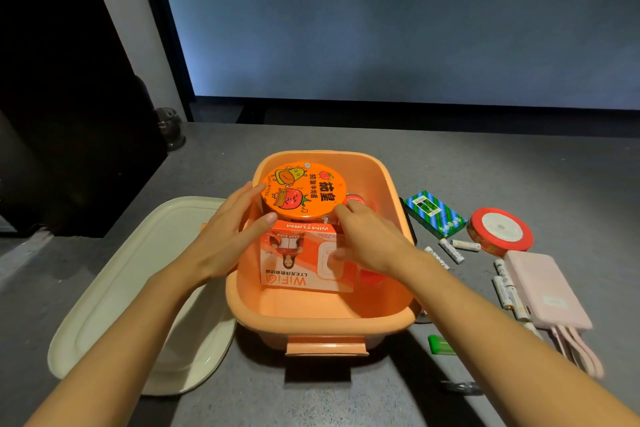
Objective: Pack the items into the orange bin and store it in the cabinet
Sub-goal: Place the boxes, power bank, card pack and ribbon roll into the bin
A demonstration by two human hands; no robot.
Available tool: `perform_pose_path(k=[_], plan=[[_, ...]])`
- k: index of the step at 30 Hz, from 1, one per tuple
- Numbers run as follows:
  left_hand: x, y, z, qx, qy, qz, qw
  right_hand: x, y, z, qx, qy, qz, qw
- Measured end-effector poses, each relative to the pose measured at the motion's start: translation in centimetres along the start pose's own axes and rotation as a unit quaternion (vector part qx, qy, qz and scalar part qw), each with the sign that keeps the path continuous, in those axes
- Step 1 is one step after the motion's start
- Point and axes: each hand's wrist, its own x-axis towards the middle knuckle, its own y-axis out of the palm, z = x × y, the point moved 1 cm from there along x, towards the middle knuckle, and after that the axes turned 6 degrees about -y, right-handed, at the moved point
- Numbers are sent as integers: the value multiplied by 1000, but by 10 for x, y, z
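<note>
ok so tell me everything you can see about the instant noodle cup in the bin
The instant noodle cup is round and seen from above, so mostly its glossy orange lid shows: cartoon tomato and cow-like figures, black Chinese characters. It is upright at the far end of the orange bin, just behind the WiFi router box; its base is hidden. The left hand cups its left side, thumb at the near rim; a fingertip of the right hand touches its near-right edge.

orange bin (391, 204), cream lid (114, 291), green-blue striped box (434, 213), pink power bank (547, 288)
</note>
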Motion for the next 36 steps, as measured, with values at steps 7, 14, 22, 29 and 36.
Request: perform_pose_path(k=[7, 14, 22, 29, 36], plan=[[-3, -1, -3, -28, 12, 7, 1000, -4, -18, -6, 22, 16, 25, 999], [-4, 0, -2, -31, 25, 20, 999, -3, -16, -5, 19, 6, -13, 1000], [-4, -2, -6, -25, 20, 20, 999, -7, -16, -10, 51, -2, -28, 998], [-7, 4, -49, -17, 44, 16, 999, -45, -58, -50, 143, 29, -171, 974], [-5, 81, -142, 48, 132, 10, 990, -134, -82, -153, 152, 132, -186, 962]])
